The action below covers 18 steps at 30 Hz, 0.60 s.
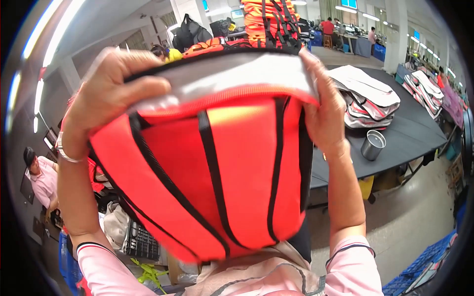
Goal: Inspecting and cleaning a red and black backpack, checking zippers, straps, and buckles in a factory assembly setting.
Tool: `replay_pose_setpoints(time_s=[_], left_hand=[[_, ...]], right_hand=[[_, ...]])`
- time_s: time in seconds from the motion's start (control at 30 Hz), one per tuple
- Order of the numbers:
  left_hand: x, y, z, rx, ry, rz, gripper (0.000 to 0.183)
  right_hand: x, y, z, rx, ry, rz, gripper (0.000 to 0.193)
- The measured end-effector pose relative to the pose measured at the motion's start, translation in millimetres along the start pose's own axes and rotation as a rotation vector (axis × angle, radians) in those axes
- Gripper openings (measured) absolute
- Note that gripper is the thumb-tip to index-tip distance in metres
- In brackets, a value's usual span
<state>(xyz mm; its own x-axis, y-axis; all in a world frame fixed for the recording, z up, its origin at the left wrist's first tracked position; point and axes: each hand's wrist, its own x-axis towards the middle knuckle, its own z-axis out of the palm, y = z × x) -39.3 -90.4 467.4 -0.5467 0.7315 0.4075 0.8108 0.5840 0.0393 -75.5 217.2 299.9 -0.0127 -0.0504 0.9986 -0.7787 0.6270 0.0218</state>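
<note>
Held up in front of me is a bright red-orange backpack (pixel 247 167) with black edging and what look like two broad shoulder straps. A grey-white panel (pixel 237 79) runs along its upper edge. My left hand (pixel 116 91) grips the top left corner, with its thumb over the grey-white panel and fingers at the far side. At the top right corner, my right hand (pixel 323 108) is closed on the edge, its far fingers partly hidden. Motion blurs both hands and the bag. The bag's lower end hangs close to my body.
On the dark table (pixel 419 133) to the right lie a stack of white bags (pixel 365 93) and a metal cup (pixel 374 145). Orange bags (pixel 269 24) pile up behind. A black crate (pixel 140 241) and blue basket (pixel 419 271) stand low. A person (pixel 42 177) is at left.
</note>
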Motion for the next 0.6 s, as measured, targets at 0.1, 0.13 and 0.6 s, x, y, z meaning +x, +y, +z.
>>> replay_pose_setpoints(time_s=[0.1, 0.13, 0.6], left_hand=[[0, -29, 44, -0.317, -0.129, -0.213, 0.032], [9, -29, 59, -0.317, -0.193, -0.121, 0.039], [56, -40, 167, 0.017, 0.104, 0.210, 0.072]], right_hand=[[-40, -10, 22, -0.054, -0.107, 0.177, 0.052], [-52, -12, 30, -0.030, -0.100, 0.228, 0.053], [-78, 0, 96, -0.223, 0.026, 0.261, 0.055]])
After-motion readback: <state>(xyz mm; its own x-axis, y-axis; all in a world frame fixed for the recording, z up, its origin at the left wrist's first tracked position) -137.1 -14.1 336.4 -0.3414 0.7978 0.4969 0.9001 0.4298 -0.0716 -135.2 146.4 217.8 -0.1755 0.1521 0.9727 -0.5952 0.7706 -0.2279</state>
